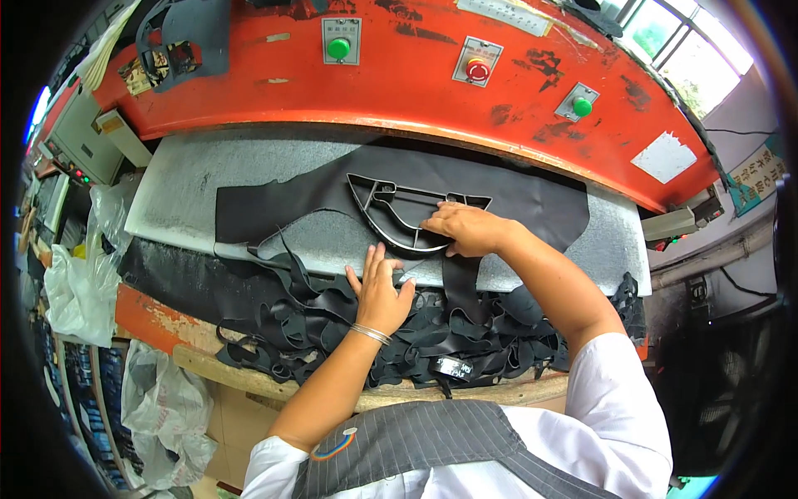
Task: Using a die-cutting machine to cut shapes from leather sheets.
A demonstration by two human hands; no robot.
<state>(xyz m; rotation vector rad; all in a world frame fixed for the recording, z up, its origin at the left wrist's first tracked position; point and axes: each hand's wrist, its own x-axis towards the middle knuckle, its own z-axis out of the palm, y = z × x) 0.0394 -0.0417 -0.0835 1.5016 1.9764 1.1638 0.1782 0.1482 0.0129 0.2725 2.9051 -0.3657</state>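
A dark metal cutting die [384, 191], pointed at its left and curved along its near side, lies on a sheet of black leather [532, 200]. My right hand [470, 229] is closed on the right part of the die, with its fingers over the inner bar and the thumb at the near edge. Fingers spread, my left hand [381, 295] rests just in front of the die's curved side, by the leather's near edge, and holds nothing. Under the leather is a pale grey cutting board [179, 187].
Black leather offcuts [332, 320] are heaped along the near edge. Behind the board stands the orange press beam [399, 83], with two green buttons and a red stop button [477, 71]. Plastic bags [79, 291] hang at the left.
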